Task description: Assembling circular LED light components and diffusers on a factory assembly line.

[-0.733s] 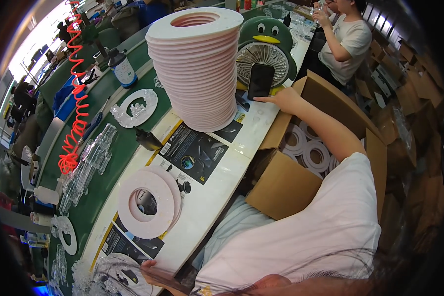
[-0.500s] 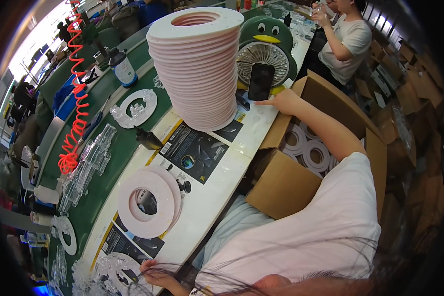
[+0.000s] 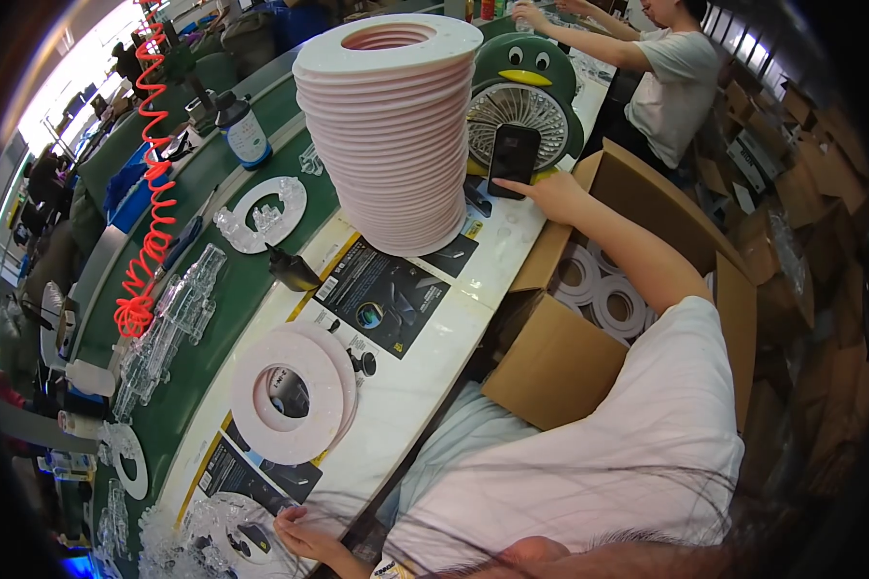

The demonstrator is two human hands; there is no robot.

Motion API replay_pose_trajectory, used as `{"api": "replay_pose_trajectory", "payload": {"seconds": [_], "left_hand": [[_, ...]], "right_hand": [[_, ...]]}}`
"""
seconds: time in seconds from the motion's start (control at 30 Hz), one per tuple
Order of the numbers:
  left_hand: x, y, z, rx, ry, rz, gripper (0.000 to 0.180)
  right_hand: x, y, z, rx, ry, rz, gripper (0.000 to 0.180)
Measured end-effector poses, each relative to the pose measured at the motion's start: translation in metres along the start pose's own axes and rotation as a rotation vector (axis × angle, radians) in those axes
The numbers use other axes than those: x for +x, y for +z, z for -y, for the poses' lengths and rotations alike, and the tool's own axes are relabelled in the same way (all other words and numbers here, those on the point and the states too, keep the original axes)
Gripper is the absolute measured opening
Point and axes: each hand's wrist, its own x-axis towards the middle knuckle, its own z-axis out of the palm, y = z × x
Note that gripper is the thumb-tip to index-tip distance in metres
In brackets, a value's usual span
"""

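My right hand [image 3: 557, 197] reaches out with its index finger stretched onto the lower screen of a black phone [image 3: 515, 152]. The phone leans upright against a green penguin-shaped fan [image 3: 543, 82] and is not gripped. At the table's near edge my left hand [image 3: 301, 534] rests, fingers loosely bent and apart, with nothing seen in it. Beside it lies a white ring [image 3: 230, 511] with clear plastic pieces around it. Farther up, a few pale pink rings [image 3: 261, 429] overlap on the table. A tall stack of such rings [image 3: 386, 145] stands left of the phone.
To the right, an open cardboard box [image 3: 555, 362] holds white rings [image 3: 613, 304]. Clear plastic parts [image 3: 169, 323] and a ring [image 3: 278, 224] lie on the green surface, near a bottle [image 3: 244, 135]. A red coiled hose [image 3: 150, 222] hangs down. A co-worker [image 3: 681, 82] sits beyond.
My right index finger has moved up from below the phone onto its screen. My left hand has hardly moved. The co-worker's arms have stretched out to the left.
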Motion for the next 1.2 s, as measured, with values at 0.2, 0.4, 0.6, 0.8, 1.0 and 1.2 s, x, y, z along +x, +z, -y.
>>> {"api": "replay_pose_trajectory", "payload": {"seconds": [0.2,0.4,0.6,0.8,1.0,1.2], "left_hand": [[0.002,0.004,0.006,-0.015,-0.003,-0.031,0.044],[0.004,0.001,0.004,0.070,-0.007,-0.026,0.044],[0.002,0.004,-0.010,0.006,-0.012,-0.032,0.041],[0.001,-0.002,0.012,0.028,0.032,-0.011,0.037],[0.000,0.002,0.008,-0.027,0.050,-0.042,0.038],[0.003,0.004,0.000,-0.088,0.028,-0.035,0.039]], "right_hand": [[0.009,0.002,0.000,0.006,0.050,-0.036,0.084],[-0.002,-0.009,-0.002,-0.010,0.072,0.073,0.085],[-0.015,-0.009,-0.003,-0.071,-0.028,0.123,0.075],[-0.009,-0.022,0.033,0.132,-0.068,0.057,0.039],[0.001,-0.038,0.086,0.359,-0.248,-0.191,0.018],[0.004,-0.038,0.123,0.473,-0.383,-0.412,0.013]]}}
